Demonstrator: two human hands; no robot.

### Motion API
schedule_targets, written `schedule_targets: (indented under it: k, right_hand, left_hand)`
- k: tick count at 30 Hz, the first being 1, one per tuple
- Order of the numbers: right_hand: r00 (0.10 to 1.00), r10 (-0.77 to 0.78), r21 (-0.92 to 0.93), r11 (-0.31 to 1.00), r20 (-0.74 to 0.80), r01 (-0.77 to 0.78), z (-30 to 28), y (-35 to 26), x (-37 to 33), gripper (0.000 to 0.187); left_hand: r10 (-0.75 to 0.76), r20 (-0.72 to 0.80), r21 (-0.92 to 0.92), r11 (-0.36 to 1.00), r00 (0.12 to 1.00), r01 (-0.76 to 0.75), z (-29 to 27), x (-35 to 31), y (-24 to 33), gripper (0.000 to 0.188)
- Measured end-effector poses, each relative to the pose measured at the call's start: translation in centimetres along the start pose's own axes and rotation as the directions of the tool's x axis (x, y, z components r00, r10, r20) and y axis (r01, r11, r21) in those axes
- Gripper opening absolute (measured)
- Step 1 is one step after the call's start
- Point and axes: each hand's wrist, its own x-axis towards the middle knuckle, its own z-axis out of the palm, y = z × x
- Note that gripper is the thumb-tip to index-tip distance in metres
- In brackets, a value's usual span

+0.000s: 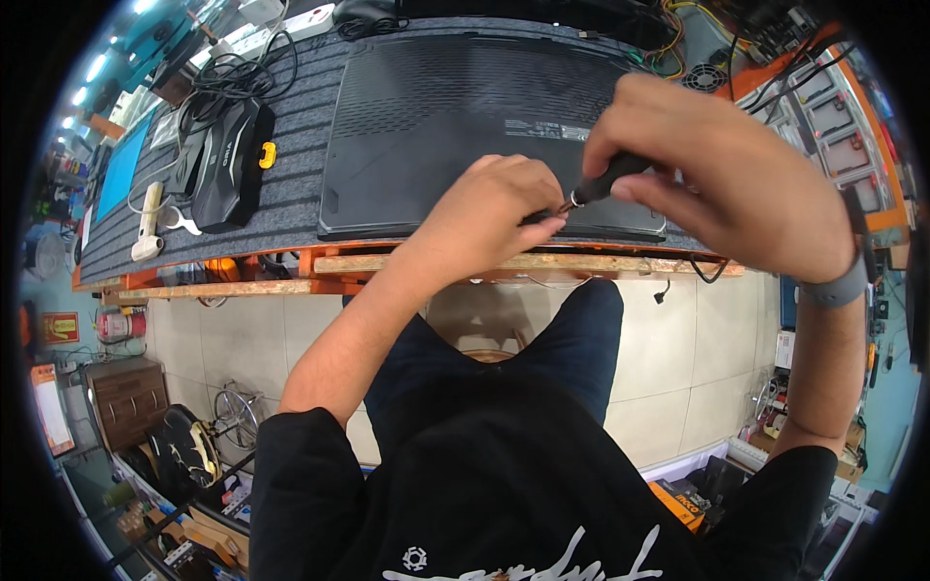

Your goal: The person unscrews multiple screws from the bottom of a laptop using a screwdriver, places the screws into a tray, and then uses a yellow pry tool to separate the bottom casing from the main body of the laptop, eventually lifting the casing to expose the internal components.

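Note:
A large black laptop [426,145] lies underside up on the bench, its vent slots toward the far side. My right hand [717,174] is closed round the dark handle of a screwdriver [612,180]. The screwdriver slants down to the left, its tip close to my left fingertips. Over the near part of the laptop, my left hand [494,203] is closed in a pinch beside that tip. Whatever the left fingers hold is too small and too covered to make out.
A ribbed grey mat [300,116] covers the bench. Left of the laptop lie a black case [232,165], a yellow clip [267,155], a cream-handled tool [148,223] and coiled cables [242,73]. An orange-framed parts organiser [838,126] and a small fan [705,77] are at right.

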Motion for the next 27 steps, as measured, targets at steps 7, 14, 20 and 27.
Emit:
schedule_targets:
  k: [7, 14, 20, 27]
  right_hand:
    - [0.983, -0.079, -0.013, 0.997, -0.168, 0.077, 2.1, -0.4, 3.0, 0.018]
    - [0.986, -0.089, -0.007, 0.996, -0.139, 0.089, 5.3, -1.3, 7.6, 0.025]
    - [0.982, -0.134, -0.069, 0.990, -0.130, 0.126, 5.6, -1.3, 8.7, 0.027]
    - [0.992, -0.038, -0.129, 0.991, -0.119, 0.023, 5.8, -2.3, 9.7, 0.028]
  left_hand:
    - [-0.294, -0.287, 0.056, 0.945, 0.911, 0.323, -9.9, -1.7, -4.9, 0.018]
    - [-0.403, -0.449, 0.134, 0.852, 0.797, 0.506, -15.7, -4.6, -12.6, 0.020]
    - [-0.414, -0.476, 0.142, 0.834, 0.776, 0.533, -16.1, -5.5, -15.6, 0.021]
    - [-0.439, -0.526, 0.155, 0.793, 0.728, 0.590, -16.9, -4.5, -18.4, 0.022]
